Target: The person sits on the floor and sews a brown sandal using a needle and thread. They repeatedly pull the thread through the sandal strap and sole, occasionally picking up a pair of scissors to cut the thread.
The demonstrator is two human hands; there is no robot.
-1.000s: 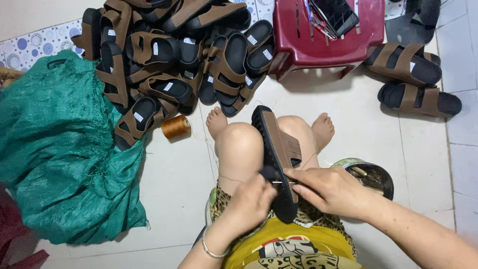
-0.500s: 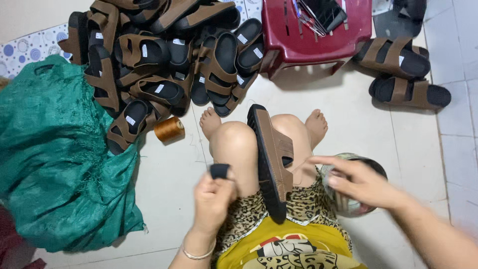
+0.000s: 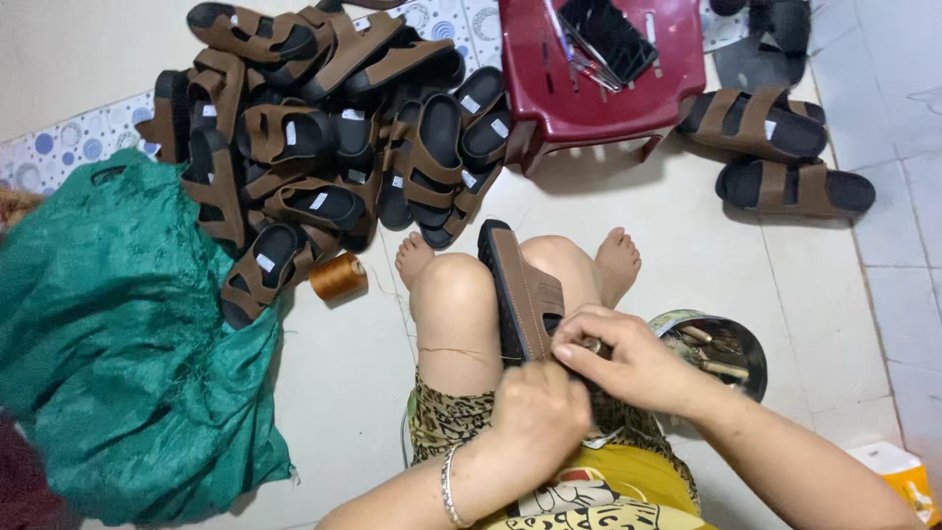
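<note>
Head view: a brown sandal [image 3: 525, 290] with a black sole is laid lengthwise between the raised knees, toe end pointing away from the person, heel end held against the lap. The left hand [image 3: 535, 420] is closed in a fist at the near end of the sandal; whether it clamps the sole itself or something small against it cannot be told, since the fingers are turned under. The right hand [image 3: 628, 358] is curled over the strap area, thumb and forefinger pinched together on a small item at the sandal's edge (too small to identify). A thin thread [image 3: 461, 351] is seen stretched across the left knee toward the hands.

The sandal is judged light and moderately flexible: a foam-like sole that bends under pressure, with softer straps. A firm hold is best taken at the sole edges near the heel, where the material is thickest; the straps would deform if gripped.

Just left of the feet a spool of amber thread [image 3: 338, 277] stands on the floor. Beyond it a pile of matching sandals [image 3: 324, 147] is heaped beside a green sack [image 3: 108, 344]. A red plastic stool [image 3: 608, 69] and a round metal tin [image 3: 721, 348] lie to the right.
</note>
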